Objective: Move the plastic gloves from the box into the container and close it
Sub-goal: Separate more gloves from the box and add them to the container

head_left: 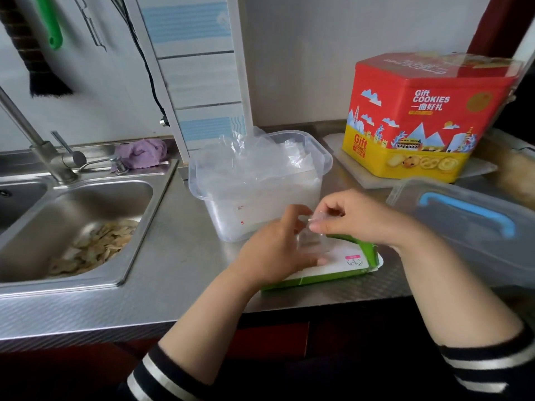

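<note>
Here the right hand (350, 218) pinches a thin clear glove (311, 230) between thumb and curled fingers, just above the mouth of the box (333, 267), while the left hand (278, 250) lies on the box with fingers fairly straight and seems to press it down; whether the left also touches the glove is hard to tell, since the film is nearly invisible. Both forearms come in from the near edge, striped sleeves pushed back, wrists low over the counter (173, 270). The box lies flat at the near edge, green sided, white on top. Just beyond it stands the open container (254, 186), already loosely piled with gloves that rise above its rim. Its lid (469, 224), with a blue handle, rests to the right, apart from it. To do this step well, I would keep the box pinned with the left hand so it does not lift, draw the glove out slowly so it comes free without dragging a clump, then carry it over the container rim and press the pile down, since the heap looks high enough to hinder the lid. A sink (86, 224) lies left, a cookie tin (419, 123) far right
</note>
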{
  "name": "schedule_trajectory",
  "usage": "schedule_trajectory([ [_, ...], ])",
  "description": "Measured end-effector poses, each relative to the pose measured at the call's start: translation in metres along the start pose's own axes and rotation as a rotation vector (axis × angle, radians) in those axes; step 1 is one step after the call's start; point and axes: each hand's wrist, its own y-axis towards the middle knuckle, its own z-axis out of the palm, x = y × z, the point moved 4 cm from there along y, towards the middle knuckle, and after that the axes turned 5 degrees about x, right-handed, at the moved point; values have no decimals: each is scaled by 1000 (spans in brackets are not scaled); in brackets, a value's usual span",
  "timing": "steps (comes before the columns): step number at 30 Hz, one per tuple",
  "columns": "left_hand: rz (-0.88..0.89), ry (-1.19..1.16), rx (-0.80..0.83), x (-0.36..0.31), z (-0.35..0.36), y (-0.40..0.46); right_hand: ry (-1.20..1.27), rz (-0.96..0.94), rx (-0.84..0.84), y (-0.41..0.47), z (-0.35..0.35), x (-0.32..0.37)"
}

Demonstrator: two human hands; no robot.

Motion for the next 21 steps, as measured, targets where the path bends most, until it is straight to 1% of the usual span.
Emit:
schedule_trajectory([
  [3,5,49,-23,6,4,2,35,-60,-145,-2,-7,3],
  [6,1,124,-38,8,5,2,253,-220,-306,-12,-17,25],
  [8,-24,41,-17,12,5,2,361,-314,-398,-18,-28,36],
  [9,-23,-64,-1,14,4,3,378,-341,-405,-19,-32,40],
  [11,44,-383,16,13,-2,1,337,-335,-366,-19,-36,42],
  [13,138,-671,-37,11,-16,-1,331,-284,-323,-17,-36,38],
  [15,193,-837,-54,4,-29,-5,360,-253,-299,-16,-33,36],
  [16,205,-868,-49,-1,-33,-6,385,-249,-286,-15,-30,36],
  [18,188,-815,-65,-9,-36,-3,417,-231,-264,-13,-25,34],
  [20,146,-691,-147,-16,-38,1,444,-217,-269,-9,-21,34],
  [21,125,-667,-203,-19,-39,3,486,-217,-294,-8,-20,33],
])
